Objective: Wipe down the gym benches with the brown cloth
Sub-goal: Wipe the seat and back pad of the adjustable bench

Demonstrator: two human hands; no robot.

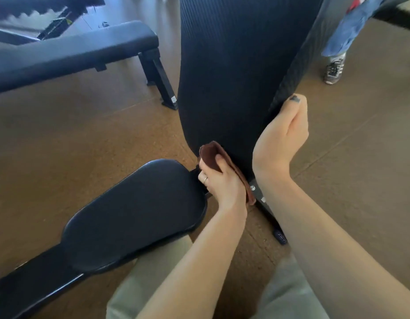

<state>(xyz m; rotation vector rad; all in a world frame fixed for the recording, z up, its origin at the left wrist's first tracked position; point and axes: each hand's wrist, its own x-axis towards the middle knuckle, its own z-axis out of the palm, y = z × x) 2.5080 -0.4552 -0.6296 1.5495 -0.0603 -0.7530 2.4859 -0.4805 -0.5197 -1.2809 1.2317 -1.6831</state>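
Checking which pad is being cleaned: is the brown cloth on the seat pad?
No, the left hand presses the brown cloth against the bottom of the raised backrest, beside the seat pad.

Brown speckled floor (61,139) carries 2 black padded benches. The near bench (135,212) has a flat seat pad and a ribbed backrest (224,72) tilted up steeply. The other bench (68,54) sits flat, off to the upper left, well apart, on black metal legs (160,77).
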